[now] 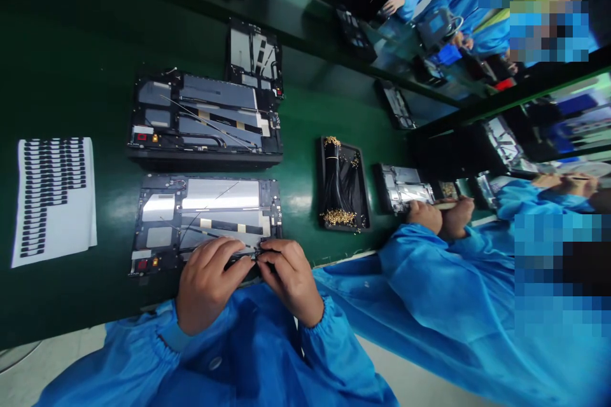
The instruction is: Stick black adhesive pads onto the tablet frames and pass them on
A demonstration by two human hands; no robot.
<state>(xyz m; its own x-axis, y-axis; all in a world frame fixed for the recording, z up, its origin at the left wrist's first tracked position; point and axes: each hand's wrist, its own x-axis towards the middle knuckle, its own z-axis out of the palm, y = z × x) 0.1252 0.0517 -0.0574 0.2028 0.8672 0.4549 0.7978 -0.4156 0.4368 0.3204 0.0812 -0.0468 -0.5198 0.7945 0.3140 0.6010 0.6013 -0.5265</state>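
Note:
An opened tablet-like device (pixel 217 194) lies in front of me, its flat grey plates, dark strips and small connectors exposed. A thin dark wire or tool slants across it toward my fingers. Over its lower edge, my left hand (pixel 210 280) has thumb and fingers closed in a pinch near the right corner. My right hand (pixel 293 280) pinches at the same corner, fingertips almost meeting the left ones. Whatever sits between the fingertips is too small and covered to make out. The part of the device under both hands is hidden.
Behind it sits a stack of similar devices (pixel 217 92), with another device (pixel 255 54) farther back. A black tray (pixel 365 206) holds bundled black cables (pixel 333 181) with gold ends. A white sheet (pixel 71 229) with black strips lies left. A co-worker's hands (pixel 424 216) work at right.

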